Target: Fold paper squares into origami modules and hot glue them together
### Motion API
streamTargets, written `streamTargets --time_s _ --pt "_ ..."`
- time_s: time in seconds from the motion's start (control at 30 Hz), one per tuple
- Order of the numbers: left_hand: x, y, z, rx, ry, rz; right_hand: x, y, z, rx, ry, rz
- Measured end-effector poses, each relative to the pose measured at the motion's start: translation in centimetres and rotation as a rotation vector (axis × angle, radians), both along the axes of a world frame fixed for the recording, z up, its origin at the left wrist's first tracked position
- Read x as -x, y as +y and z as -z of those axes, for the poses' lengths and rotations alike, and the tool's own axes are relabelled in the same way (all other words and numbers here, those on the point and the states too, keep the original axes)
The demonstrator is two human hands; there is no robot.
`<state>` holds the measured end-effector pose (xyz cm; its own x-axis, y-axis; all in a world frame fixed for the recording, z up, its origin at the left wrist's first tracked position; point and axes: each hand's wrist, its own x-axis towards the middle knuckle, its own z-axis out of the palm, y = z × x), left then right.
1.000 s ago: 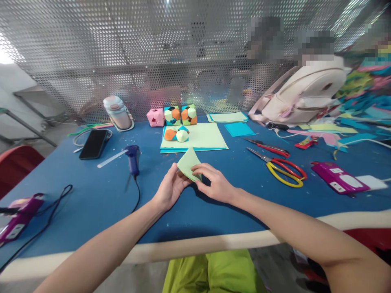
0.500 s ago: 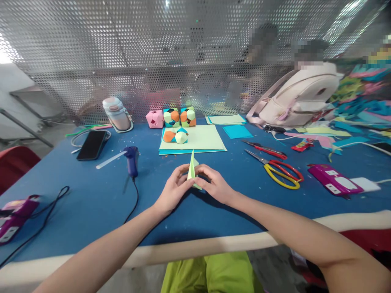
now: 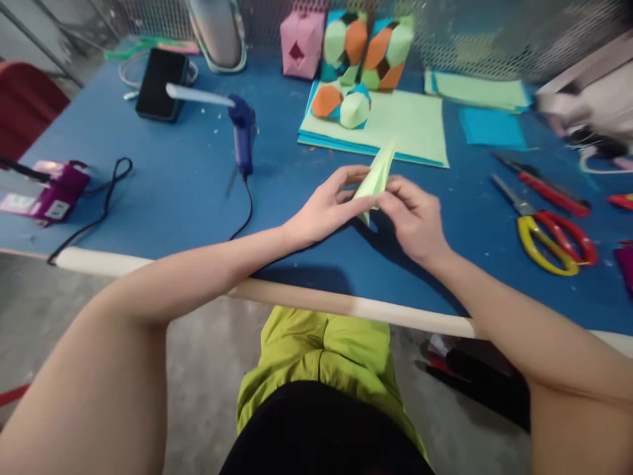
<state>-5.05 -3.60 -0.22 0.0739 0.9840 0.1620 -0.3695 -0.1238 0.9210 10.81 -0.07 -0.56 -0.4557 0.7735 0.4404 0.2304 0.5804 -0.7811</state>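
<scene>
While both hands meet above the blue desk (image 3: 163,198), the left hand (image 3: 324,212) and right hand (image 3: 415,218) pinch a folded green paper (image 3: 376,179) between them, its long axis pointing away toward the paper stack (image 3: 415,125)

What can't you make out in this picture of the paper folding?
- Head view: lower end of the folded green paper, hidden between left hand and right hand.
- Bottle: top cut off by the upper edge.
- Bag at right: motion-blurred.
- Scissors: blades blurred.

A blue table (image 3: 163,198) stands over grey floor (image 3: 208,369), perforated metal screen (image 3: 475,33) behind.
</scene>
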Motion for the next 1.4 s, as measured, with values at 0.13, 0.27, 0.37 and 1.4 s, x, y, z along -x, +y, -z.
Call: streamTargets --time_s 0.13,0.27,0.37,1.4 --pt "-0.1 0.3 0.4 0.005 -0.056 0.018 -0.1 0.2 0.4 -0.043 0.02 0.021" --pt "-0.1 0.5 0.7 -0.006 -0.028 0.035 -0.2 0.7 1.1 -0.079 0.064 0.003" --pt "-0.1 0.8 1.1 -0.015 0.024 0.02 -0.2 0.9 1.4 -0.088 0.066 0.03" --pt "0.0 1.5 2.2 0.028 0.103 -0.018 -0.3 0.9 1.2 -0.093 -0.04 0.027"
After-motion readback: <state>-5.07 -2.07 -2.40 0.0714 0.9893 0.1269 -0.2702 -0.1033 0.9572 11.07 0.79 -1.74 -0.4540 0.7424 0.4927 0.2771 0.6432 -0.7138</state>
